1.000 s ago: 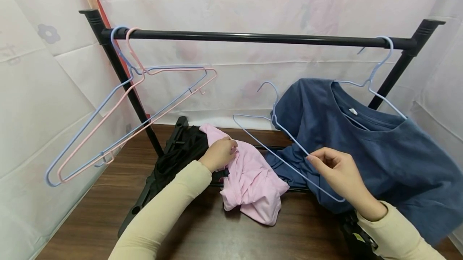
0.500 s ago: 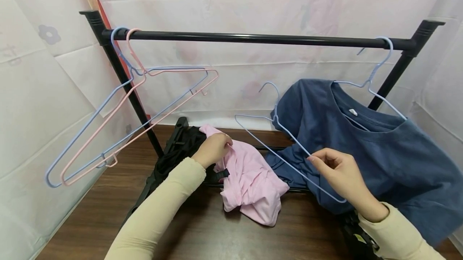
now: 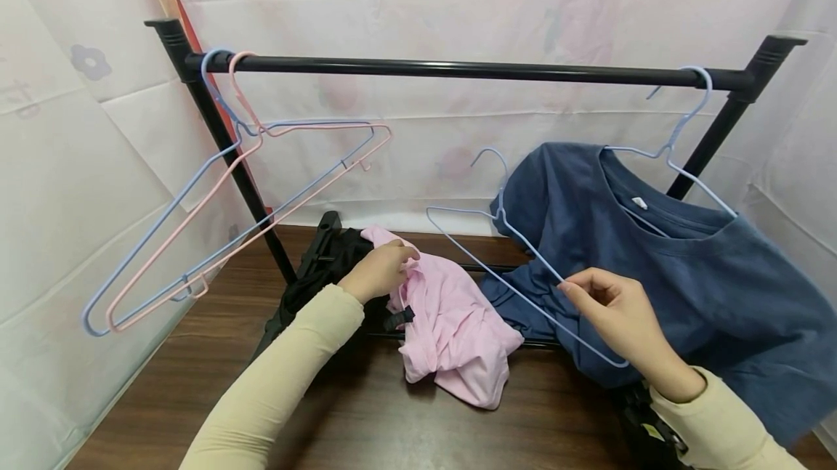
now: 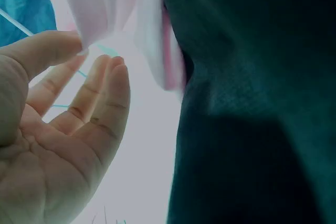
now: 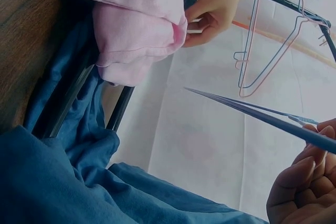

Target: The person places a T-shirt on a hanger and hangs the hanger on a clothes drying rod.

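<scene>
A crumpled pink garment lies over the lower bars of the black rack, partly on black clothing. My left hand is at its upper left edge; in the left wrist view the thumb and forefinger pinch a fold of the pink cloth. A light blue hanger is pinched at its side by the thumb and forefinger of my right hand, hook upward. Behind that hand a blue T-shirt hangs from another blue hanger at the rail's right end.
The black rail spans the back between two posts. At its left end hang a blue hanger and a pink hanger, both bare. Brown wooden tabletop lies in front, white curtains behind.
My left hand has moved a little left along the pink garment's upper edge, uncovering more of it. My right hand and its hanger have shifted very slightly right.
</scene>
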Demonstrator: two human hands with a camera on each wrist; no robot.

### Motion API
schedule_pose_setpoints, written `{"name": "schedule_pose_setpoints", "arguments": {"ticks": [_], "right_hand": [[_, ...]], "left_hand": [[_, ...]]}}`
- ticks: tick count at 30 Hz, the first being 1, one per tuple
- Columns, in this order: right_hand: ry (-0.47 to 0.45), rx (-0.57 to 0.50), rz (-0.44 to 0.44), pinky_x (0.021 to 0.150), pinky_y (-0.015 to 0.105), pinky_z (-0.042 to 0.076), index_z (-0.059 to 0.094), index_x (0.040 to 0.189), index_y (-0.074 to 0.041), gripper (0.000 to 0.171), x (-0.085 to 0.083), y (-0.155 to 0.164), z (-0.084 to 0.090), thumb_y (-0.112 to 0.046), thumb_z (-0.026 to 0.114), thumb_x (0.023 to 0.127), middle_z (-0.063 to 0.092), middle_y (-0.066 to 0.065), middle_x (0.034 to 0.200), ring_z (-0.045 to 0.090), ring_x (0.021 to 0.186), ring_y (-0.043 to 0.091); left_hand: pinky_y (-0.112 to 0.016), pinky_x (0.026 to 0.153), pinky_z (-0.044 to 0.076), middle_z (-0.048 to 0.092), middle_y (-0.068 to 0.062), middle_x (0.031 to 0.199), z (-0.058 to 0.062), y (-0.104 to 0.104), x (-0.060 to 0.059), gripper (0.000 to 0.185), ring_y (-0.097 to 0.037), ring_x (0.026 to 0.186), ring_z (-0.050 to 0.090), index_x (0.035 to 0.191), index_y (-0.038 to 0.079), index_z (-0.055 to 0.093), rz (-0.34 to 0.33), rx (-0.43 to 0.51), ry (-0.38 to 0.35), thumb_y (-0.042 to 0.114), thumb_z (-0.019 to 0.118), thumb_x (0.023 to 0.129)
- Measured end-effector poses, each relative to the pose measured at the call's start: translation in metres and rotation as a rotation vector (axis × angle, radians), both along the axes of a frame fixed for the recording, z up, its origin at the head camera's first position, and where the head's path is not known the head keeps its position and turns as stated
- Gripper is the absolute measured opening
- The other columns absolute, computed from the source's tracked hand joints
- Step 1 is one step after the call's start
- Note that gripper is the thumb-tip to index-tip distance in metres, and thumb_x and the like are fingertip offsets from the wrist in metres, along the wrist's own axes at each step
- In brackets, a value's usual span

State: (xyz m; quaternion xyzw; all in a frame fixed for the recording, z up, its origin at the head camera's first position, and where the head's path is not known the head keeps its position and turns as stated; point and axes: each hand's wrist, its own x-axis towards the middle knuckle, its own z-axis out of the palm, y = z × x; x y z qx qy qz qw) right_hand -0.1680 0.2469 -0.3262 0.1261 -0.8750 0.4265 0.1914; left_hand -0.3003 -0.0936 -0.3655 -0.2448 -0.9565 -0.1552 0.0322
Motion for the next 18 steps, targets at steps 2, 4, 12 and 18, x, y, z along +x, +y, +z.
{"name": "schedule_pose_setpoints", "arguments": {"ticks": [2, 4, 12, 18], "right_hand": [[0.001, 0.001, -0.001, 0.046, 0.026, 0.036, 0.072, 0.087, -0.011, 0.008, 0.000, 0.000, 0.000, -0.016, 0.069, 0.092, 0.054, -0.008, 0.066, 0.045, 0.054, 0.009], [0.003, 0.000, 0.001, 0.046, 0.026, 0.036, 0.072, 0.087, -0.011, 0.008, 0.000, 0.000, -0.001, -0.016, 0.069, 0.092, 0.054, -0.008, 0.066, 0.045, 0.054, 0.009], [0.007, 0.002, -0.003, 0.046, 0.026, 0.036, 0.072, 0.087, -0.011, 0.008, -0.001, 0.001, -0.002, -0.016, 0.070, 0.092, 0.055, -0.008, 0.066, 0.045, 0.054, 0.008], [0.001, 0.012, -0.010, 0.046, 0.026, 0.036, 0.072, 0.087, -0.010, 0.009, 0.001, 0.001, 0.000, -0.017, 0.069, 0.092, 0.055, -0.007, 0.066, 0.045, 0.054, 0.009]], "left_hand": [[-0.038, 0.090, 0.052, 0.062, -0.012, 0.116, -0.001, 0.002, 0.000, 0.032, -0.022, 0.096, 0.063, 0.119, 0.008, 0.068, -0.022, 0.009, -0.009, 0.000, 0.061, 0.089], [-0.036, 0.088, 0.051, 0.062, -0.011, 0.112, -0.003, 0.004, -0.001, 0.032, -0.020, 0.090, 0.061, 0.118, 0.008, 0.069, -0.038, 0.008, -0.012, 0.000, 0.060, 0.089], [-0.032, 0.079, 0.050, 0.061, -0.007, 0.092, -0.008, 0.005, -0.002, 0.022, -0.017, 0.078, 0.057, 0.101, 0.007, 0.074, -0.079, -0.033, 0.063, -0.002, 0.062, 0.084], [-0.032, 0.072, 0.050, 0.062, -0.005, 0.081, -0.011, -0.001, -0.007, 0.005, -0.016, 0.072, 0.057, 0.085, 0.008, 0.073, -0.143, 0.023, 0.174, 0.007, 0.069, 0.086]]}}
